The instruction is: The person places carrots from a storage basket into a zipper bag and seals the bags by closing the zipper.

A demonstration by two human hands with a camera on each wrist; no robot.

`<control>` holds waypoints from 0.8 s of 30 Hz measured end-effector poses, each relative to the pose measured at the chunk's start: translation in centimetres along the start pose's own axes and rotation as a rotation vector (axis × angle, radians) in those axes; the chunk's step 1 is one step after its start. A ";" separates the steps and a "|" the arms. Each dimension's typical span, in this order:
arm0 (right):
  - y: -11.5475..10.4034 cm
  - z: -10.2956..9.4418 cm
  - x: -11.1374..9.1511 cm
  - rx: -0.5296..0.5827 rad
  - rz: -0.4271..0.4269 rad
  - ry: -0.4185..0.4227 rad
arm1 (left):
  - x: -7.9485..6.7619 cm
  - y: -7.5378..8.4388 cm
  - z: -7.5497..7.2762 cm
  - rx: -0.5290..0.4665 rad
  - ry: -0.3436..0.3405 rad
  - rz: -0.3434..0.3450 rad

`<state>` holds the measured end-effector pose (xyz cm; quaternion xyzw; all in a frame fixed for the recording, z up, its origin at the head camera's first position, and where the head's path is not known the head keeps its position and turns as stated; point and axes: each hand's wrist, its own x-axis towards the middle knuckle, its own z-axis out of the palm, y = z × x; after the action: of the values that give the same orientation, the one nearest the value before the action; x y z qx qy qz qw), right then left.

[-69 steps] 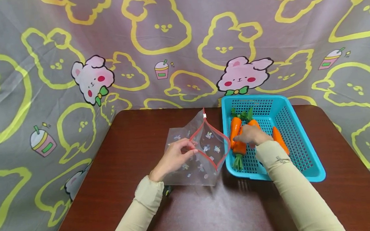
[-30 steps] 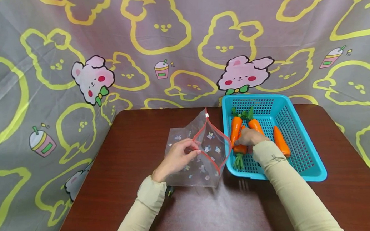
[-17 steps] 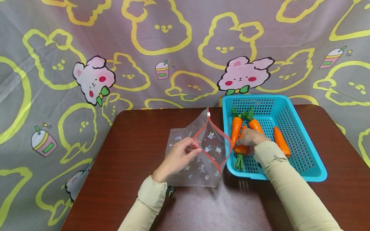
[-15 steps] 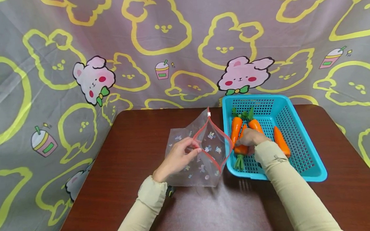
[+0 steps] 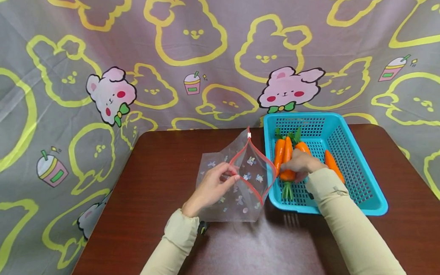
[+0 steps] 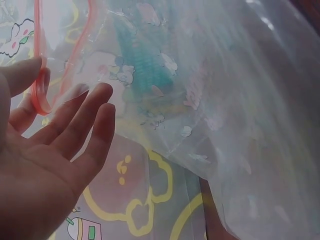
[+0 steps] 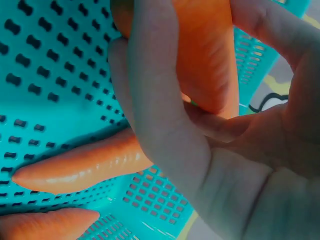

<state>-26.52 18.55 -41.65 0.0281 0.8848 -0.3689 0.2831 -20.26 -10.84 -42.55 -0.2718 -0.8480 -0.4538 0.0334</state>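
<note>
My left hand point(image 5: 213, 188) pinches the red zip edge of a clear zip bag point(image 5: 258, 169) between thumb and index finger. The bag's mouth gapes toward the basket, and its white slider sits at the far end. In the left wrist view the other fingers point(image 6: 95, 125) spread beside the printed plastic. My right hand point(image 5: 302, 163) reaches into a turquoise basket point(image 5: 365, 178) and grips a carrot point(image 5: 287, 156) with a green stem end toward me. The right wrist view shows fingers curled about that carrot point(image 7: 202, 60). A second carrot point(image 5: 279, 152) lies against it.
Two more carrots lie in the basket: one point(image 5: 303, 148) behind the right hand, another point(image 5: 332, 163) by the right forearm. The basket stands at the right of a brown table point(image 5: 139, 194). A patterned cloth point(image 5: 214, 48) hangs around the back and left.
The carrot at the right hand has swung straighter, its tip now showing beside the neighbouring carrot. The right hand has shifted slightly right. My left hand and the bag have drifted slightly right.
</note>
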 end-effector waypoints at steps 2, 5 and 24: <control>0.0 -0.1 -0.3 -0.008 -0.016 0.002 | 0.0 0.0 0.0 0.004 0.006 0.007; -0.1 -0.3 -0.5 -0.012 -0.023 0.014 | 0.0 0.1 0.0 0.007 0.015 0.019; 0.0 -1.0 -1.3 0.003 -0.158 0.103 | 0.2 0.2 0.2 0.015 0.057 0.061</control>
<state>-25.94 19.43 -40.45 -0.0222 0.8972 -0.3893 0.2071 -20.32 -10.53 -42.45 -0.2843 -0.8413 -0.4539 0.0732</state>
